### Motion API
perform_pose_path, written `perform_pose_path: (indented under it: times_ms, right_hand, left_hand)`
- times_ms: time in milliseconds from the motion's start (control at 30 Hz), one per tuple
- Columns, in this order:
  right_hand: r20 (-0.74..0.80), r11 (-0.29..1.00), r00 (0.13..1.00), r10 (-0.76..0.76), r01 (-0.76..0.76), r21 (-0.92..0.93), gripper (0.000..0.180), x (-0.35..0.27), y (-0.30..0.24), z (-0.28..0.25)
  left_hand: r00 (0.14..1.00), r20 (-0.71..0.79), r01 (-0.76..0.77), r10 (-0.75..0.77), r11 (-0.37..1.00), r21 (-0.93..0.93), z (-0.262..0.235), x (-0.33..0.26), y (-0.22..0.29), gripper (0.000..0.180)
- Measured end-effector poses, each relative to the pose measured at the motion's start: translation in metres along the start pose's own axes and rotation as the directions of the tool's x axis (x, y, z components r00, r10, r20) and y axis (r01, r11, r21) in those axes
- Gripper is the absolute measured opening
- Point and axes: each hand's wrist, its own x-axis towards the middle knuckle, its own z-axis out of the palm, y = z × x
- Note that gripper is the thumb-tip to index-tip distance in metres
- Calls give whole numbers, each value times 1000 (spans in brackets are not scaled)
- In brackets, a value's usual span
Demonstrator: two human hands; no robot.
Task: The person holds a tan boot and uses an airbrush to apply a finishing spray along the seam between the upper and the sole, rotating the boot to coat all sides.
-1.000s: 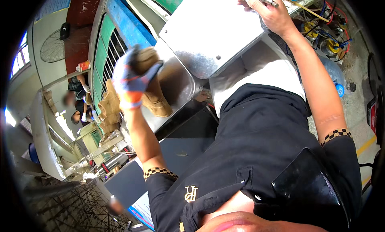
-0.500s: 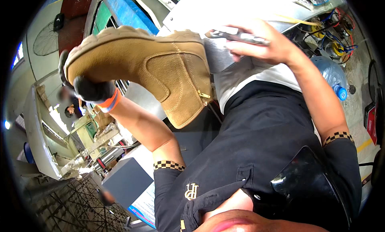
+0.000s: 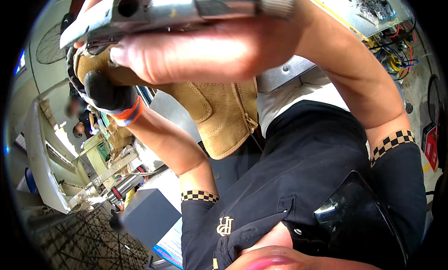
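Note:
A tan suede ankle boot [image 3: 228, 116] with a side zipper is held up on its side in front of me. My left hand [image 3: 108, 95], in a dark glove with an orange cuff, is closed around its toe end. Close to the camera, my right hand [image 3: 205, 53] is bare and grips a silver metal hand tool [image 3: 172, 11] with a round hole near one end and a knurled knob at the other. The tool and hand cover much of the boot's sole and upper. Whether the tool touches the boot cannot be made out.
A bright metal worktable [image 3: 287, 72] lies beyond the boot, with a bag of dark bits [image 3: 371, 4] at its far right. Wires [image 3: 403, 60] crowd the floor at right. A grey box [image 3: 151, 216] stands at lower left. People [image 3: 84, 125] are in the left background.
My right hand has swung left and up toward the camera with the metal tool, from beside the boot's heel to over its toe. The left hand still holds the boot, which has shifted slightly.

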Motion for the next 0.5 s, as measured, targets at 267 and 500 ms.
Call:
perform_pose_path:
  times_ms: [267,500]
  right_hand:
    - [14,967,978,207,-207,150,37,-29,10,1]
    - [98,885,882,461,-448,-124,41,-81,-1,-27]
  left_hand:
    - [993,-88,103,-83,959,266,-23,10,-16,74]
    - [966,-159,215,-202,974,67,-4,2,-41,61]
